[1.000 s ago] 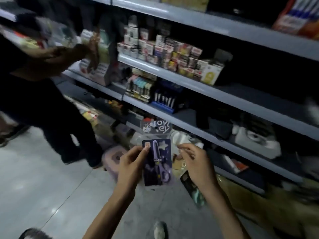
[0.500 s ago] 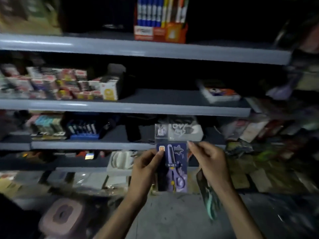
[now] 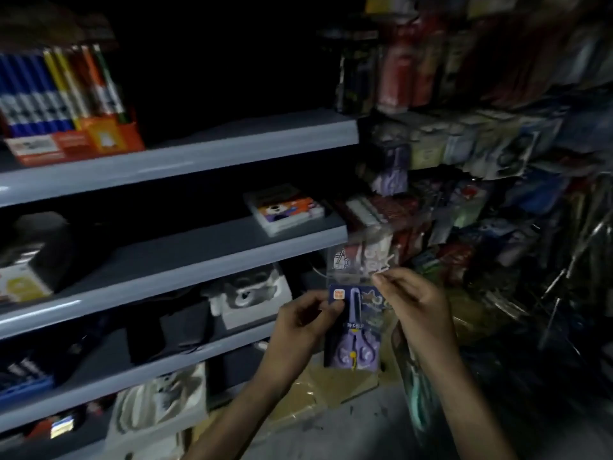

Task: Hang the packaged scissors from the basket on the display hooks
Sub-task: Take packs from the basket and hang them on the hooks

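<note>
While the scissors pack [image 3: 354, 327] is held upright between both hands, the left hand [image 3: 298, 322] pinches its left edge and the right hand [image 3: 411, 297] pinches its clear top flap. Hanging packs [image 3: 464, 144] sit up and right, apart from it.

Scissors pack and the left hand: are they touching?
Touching. The head view shows the left hand pinching the left edge of the scissors pack, with the thumb lying over the pack's front and no gap visible.
</note>
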### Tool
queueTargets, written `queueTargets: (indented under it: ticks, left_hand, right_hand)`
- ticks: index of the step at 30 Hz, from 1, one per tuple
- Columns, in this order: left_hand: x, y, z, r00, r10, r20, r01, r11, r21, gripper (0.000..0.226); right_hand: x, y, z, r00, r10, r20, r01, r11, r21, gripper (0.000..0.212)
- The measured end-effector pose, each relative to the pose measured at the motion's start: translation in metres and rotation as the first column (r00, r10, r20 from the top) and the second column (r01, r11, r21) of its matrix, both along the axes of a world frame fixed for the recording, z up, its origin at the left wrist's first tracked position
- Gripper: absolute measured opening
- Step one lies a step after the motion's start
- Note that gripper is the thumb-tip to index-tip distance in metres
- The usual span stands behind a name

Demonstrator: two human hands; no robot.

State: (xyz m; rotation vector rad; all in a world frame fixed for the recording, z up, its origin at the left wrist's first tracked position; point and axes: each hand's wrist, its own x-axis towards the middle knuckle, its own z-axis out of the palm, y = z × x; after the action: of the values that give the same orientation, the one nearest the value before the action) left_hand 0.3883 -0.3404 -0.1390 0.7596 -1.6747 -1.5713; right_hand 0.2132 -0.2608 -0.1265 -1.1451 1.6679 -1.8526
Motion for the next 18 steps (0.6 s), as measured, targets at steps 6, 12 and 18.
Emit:
queueTargets:
  ticks: [6,12,18]
  left_hand:
    - [-0.081,-0.014,0.025,0.995,-0.038,-0.09,0.032,0.997,-0.065,0.019]
    - [-0.155,-0.037,0.021,0.995,0.02,-0.102,-0.022,1.0,-0.02,0.012]
    - [-0.226,-0.083,0.015,0.988,0.04,-0.147,-0.04,0.999,0.005,0.012]
  right_hand:
    - [-0.06,0.013,0.005,0.99,-0.136,0.033,0.137,0.99,-0.032,0.005]
    - [-0.117,-0.005,0.003,0.982,-0.19,0.019,0.19,0.982,-0.001,0.004]
    - [-0.187,-0.053,0.008,0.98,-0.196,0.023,0.196,0.981,-0.004,0.008]
